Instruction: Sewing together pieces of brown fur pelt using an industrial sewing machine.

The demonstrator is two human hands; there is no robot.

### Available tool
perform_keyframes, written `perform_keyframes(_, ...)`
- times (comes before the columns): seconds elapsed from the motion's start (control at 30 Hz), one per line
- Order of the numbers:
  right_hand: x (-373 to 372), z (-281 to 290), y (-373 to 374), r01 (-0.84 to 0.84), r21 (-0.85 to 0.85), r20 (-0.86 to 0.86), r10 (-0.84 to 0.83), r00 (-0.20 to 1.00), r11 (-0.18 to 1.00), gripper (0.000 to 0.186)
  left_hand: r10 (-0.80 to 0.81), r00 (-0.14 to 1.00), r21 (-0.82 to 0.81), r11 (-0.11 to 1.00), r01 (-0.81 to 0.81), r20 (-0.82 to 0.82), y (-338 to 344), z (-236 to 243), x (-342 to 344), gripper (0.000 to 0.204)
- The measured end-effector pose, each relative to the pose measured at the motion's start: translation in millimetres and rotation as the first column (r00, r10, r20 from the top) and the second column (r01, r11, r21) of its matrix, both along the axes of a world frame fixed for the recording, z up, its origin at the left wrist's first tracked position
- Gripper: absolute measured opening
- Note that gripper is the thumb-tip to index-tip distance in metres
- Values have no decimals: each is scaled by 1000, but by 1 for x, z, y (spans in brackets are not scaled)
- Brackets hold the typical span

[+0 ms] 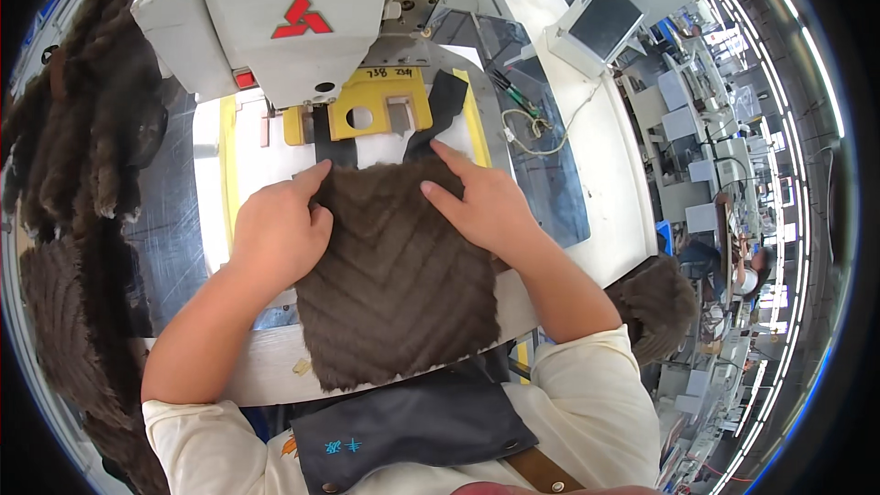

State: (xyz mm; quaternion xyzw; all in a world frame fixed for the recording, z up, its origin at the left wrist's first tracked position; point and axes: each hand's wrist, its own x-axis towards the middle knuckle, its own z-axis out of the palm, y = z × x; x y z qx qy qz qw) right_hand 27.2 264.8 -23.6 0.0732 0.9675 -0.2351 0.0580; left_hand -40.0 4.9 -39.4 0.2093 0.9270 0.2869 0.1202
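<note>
A dark brown fur panel (394, 280) with a chevron pattern lies in front of me, its near edge hanging over the table edge. My left hand (282, 225) rests at its far left corner, index finger stretched out and thumb bent against the side. At the far right corner lies my right hand (486, 197), index finger and thumb spread, the thumb on the fur and the index fingertip by a black strap. A left black strap (336, 147) and a right black strap (446, 101) run from the panel's far edge toward a yellow clamp plate (367, 96).
A white sewing machine head (302, 23) stands over the yellow plate. Brown furs (87, 110) hang at the left, and another fur piece (660, 302) lies at the right. Green-handled tweezers (509, 92) and a monitor (600, 18) are at the far right.
</note>
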Motion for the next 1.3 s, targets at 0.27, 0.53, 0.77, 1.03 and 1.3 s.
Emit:
perform_keyframes(0.27, -2, 1, 0, 64, 93, -25, -62, 998, 994, 56, -10, 994, 35, 999, 14, -110, -6, -11, 1, 48)
perform_keyframes(0.53, -83, -10, 71, 412, -436, 243, -337, 910, 800, 35, -38, 989, 24, 999, 41, -144, -5, -12, 1, 46)
perform_keyframes(0.77, -146, -30, 83, 139, -274, -11, -147, 989, 952, 23, -11, 993, 66, 998, 19, -119, -6, -14, 0, 47)
perform_keyframes(1.03, -132, -34, 58, 207, -71, -394, -218, 893, 976, 33, 74, 978, 203, 978, -34, -195, -12, -15, -2, 35)
perform_keyframes(1.3, -4, -9, 43, 407, -693, 246, -335, 909, 594, 30, -14, 983, 26, 999, 19, -182, -16, -14, 4, 34)
